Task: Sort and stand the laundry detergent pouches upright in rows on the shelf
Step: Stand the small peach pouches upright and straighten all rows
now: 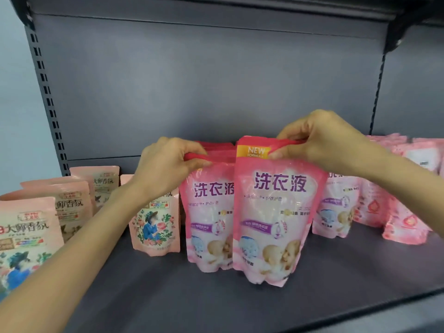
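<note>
You are facing a dark grey metal shelf (168, 296), and its deck is carrying every pouch upright. At the front of the middle a glossy pink plastic detergent pouch (271, 212) is standing, showing purple 洗衣液 and a yellow corner tag reading NEW FORMULA (its last letters are sitting under your thumb). A second pink pouch (206, 212) with the same print is standing just behind it on the left, touching it, and a third pink pouch (334, 207) is showing at its right. On the left, peach-coloured floral pouches (153, 222) are standing in loose rows, reading 大师香氛. On the far right, pale pink pouches with red drop marks (403, 212) are crowding together, their writing too blurred to read. Your right hand (322, 140) is pinching the front pouch's top edge, fingers curled over it. Your left hand (165, 162) is pinching the second pouch's red top edge.
</note>
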Action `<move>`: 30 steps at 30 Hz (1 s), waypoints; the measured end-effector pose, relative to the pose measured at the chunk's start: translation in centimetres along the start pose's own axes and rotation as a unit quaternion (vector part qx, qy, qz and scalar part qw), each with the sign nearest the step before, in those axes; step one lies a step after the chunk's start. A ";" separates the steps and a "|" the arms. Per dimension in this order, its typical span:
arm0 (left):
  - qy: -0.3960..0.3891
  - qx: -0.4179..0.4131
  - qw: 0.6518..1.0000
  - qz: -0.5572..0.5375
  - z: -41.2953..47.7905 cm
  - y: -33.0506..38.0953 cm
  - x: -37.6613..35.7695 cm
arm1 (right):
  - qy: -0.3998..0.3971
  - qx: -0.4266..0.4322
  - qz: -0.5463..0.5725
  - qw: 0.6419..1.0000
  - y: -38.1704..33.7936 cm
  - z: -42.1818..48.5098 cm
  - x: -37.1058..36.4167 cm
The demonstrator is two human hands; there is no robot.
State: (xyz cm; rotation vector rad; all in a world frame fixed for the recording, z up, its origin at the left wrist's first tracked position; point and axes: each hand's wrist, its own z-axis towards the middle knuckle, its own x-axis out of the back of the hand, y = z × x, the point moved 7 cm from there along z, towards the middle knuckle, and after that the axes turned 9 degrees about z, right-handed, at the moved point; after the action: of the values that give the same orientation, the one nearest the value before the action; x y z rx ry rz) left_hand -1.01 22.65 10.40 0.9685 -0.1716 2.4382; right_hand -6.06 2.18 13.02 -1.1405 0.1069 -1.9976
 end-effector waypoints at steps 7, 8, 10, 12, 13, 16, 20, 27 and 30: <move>0.045 -0.009 0.999 0.018 0.3 2.5 1.2 | 0.011 -0.019 -0.048 0.999 1.5 -1.0 3.1; 0.048 -0.005 0.999 0.016 0.2 2.7 1.3 | 0.007 -0.022 -0.053 0.998 1.9 -1.1 3.4; 0.055 0.001 0.998 0.021 0.1 3.5 1.4 | -0.002 -0.022 -0.055 0.998 2.9 -1.4 3.9; 0.060 0.002 0.998 0.029 0.0 4.5 1.4 | -0.013 -0.019 -0.053 0.998 4.0 -1.6 4.2; 0.061 0.002 0.998 0.030 -0.1 5.0 1.4 | -0.017 -0.019 -0.053 0.998 4.6 -1.7 4.4; 0.057 0.006 0.998 0.033 0.1 6.7 0.9 | -0.027 -0.013 -0.054 0.998 6.6 -1.7 5.3; 0.044 0.025 0.998 0.041 0.7 8.8 -0.4 | -0.041 0.004 -0.044 0.998 8.7 -1.8 7.0; 0.040 0.060 0.997 0.041 1.4 12.4 -3.2 | -0.059 0.003 -0.030 0.998 13.3 -2.2 9.4; 0.044 0.076 0.995 0.039 1.6 13.5 -4.3 | -0.067 -0.003 -0.037 0.997 15.1 -2.3 10.0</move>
State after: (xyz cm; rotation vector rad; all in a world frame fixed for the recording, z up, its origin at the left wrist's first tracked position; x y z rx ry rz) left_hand -4.10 8.77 9.58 0.9322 0.0082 2.5912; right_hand -1.21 -15.37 11.89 -1.2950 0.0023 -1.9807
